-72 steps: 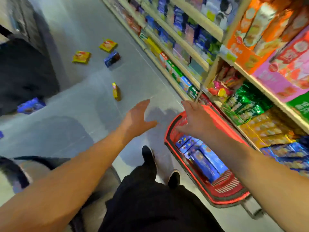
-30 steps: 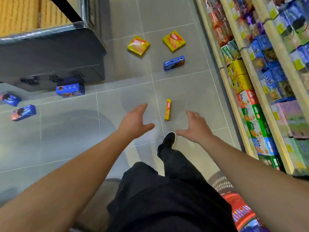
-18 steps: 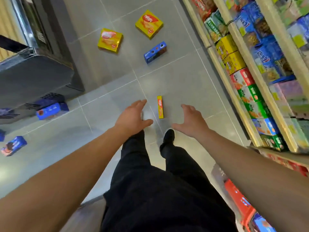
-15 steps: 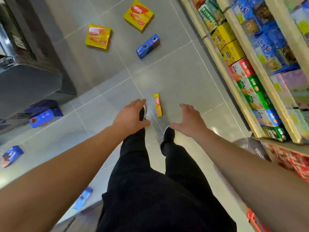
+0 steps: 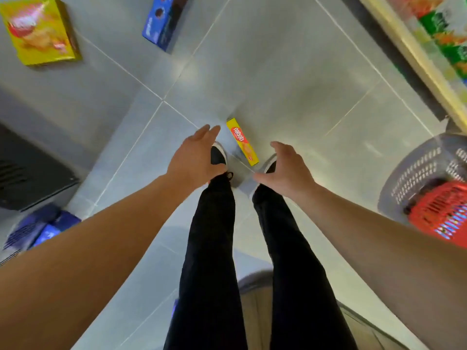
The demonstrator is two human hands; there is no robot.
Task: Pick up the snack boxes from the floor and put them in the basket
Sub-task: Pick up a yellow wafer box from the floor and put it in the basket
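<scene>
Both hands out over the grey tiled floor [image 5: 290,72], neither holding anything. Left hand [image 5: 194,157] grip wide, fingers straight and pointing forward, hanging above the left shoe [image 5: 218,155]. Right hand [image 5: 288,170] grip wide too, fingers loosely spread, thumb sticking out toward the left, above the right shoe [image 5: 269,165].

Slim yellow snack box [image 5: 242,141] lies flat on the floor between the two hands, just ahead of the shoes, nearer the left fingertips; not touching either hand. Blue cookie box [image 5: 164,20] well ahead of the left hand, on its side. Large yellow snack box [image 5: 39,30] farther left of that, flat on the floor. More blue boxes [image 5: 43,228] blurred, left of the left forearm, beside a dark cabinet base [image 5: 27,170].

Red basket [image 5: 439,210] to the right of the right forearm, on the floor, only a corner in view; something blue shows through the mesh, contents otherwise unclear. Shelf edge [image 5: 417,59] with blurred packs far right, ahead of the basket.
</scene>
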